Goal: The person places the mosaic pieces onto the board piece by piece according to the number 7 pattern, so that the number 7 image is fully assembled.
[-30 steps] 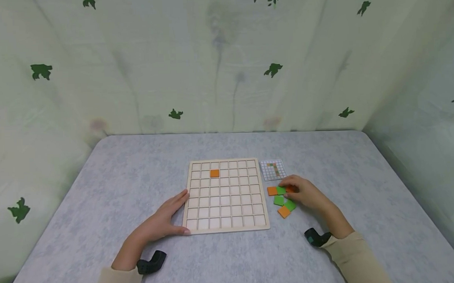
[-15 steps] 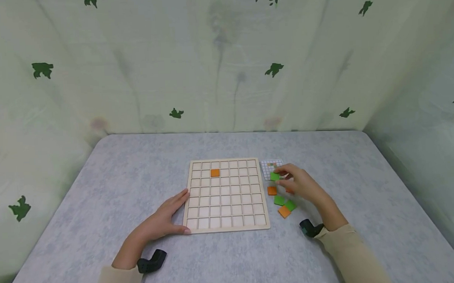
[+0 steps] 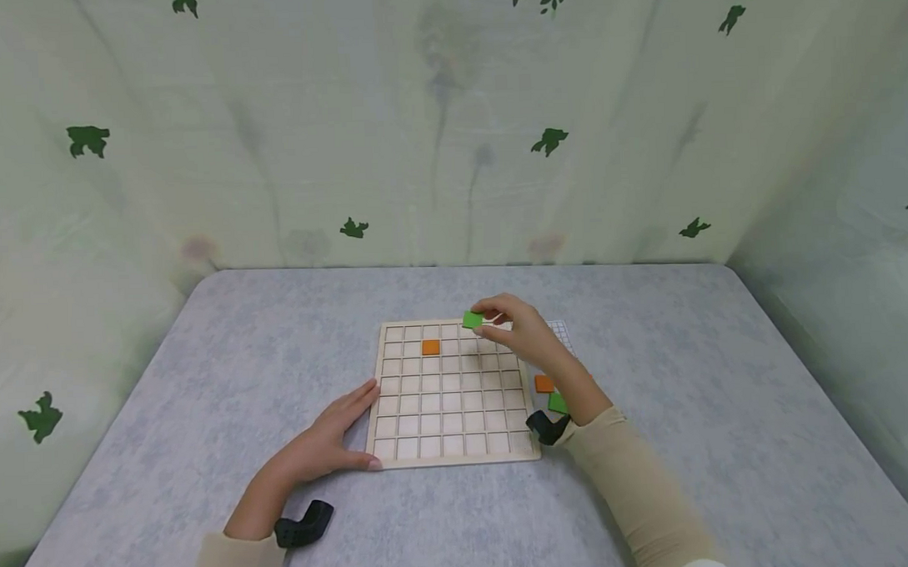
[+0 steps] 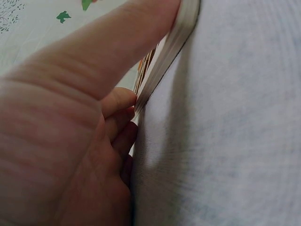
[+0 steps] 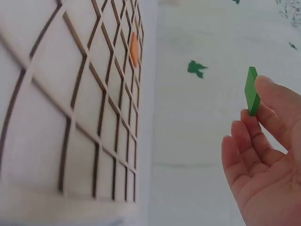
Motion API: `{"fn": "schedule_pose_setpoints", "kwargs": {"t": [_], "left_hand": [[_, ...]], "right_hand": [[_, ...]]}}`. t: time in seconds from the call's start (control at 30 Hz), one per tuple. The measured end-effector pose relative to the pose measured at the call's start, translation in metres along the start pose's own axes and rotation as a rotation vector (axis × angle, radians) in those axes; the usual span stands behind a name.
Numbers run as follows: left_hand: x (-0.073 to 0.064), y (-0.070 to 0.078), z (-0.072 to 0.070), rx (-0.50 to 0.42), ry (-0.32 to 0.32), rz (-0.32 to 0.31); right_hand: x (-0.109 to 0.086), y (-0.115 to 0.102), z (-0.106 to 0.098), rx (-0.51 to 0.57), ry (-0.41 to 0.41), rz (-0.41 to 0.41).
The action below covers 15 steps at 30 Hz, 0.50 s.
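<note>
While left hand [image 3: 327, 441] wide against board [image 3: 450, 402], right hand [image 3: 527, 332] tight on tile [image 3: 471, 320]

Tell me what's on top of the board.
One orange tile sits in a cell of the board. The green tile is held clear of it. The right hand hides some far-right cells from the head view.

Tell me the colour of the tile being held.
The tile is green, clearest in the right wrist view.
</note>
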State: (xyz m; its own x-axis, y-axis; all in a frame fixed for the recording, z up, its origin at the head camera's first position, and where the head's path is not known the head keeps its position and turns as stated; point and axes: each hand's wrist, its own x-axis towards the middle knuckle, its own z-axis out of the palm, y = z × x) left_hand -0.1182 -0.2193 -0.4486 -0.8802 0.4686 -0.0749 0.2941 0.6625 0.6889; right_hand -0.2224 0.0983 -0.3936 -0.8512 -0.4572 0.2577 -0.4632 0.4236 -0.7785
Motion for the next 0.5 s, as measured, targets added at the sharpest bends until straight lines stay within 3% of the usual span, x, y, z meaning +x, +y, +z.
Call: {"fn": "schedule_pose_setpoints", "kwargs": {"t": [0.2, 0.5], "left_hand": [[0.0, 0.001, 0.0, 0.001, 0.007, 0.001], [0.0, 0.002, 0.001, 0.007, -0.001, -0.022]], "right_hand": [[0.014, 0.009, 0.025, 0.057, -0.021, 0.048], [0.022, 0.031, 0.045, -0.002, -0.125, 0.202]]}}
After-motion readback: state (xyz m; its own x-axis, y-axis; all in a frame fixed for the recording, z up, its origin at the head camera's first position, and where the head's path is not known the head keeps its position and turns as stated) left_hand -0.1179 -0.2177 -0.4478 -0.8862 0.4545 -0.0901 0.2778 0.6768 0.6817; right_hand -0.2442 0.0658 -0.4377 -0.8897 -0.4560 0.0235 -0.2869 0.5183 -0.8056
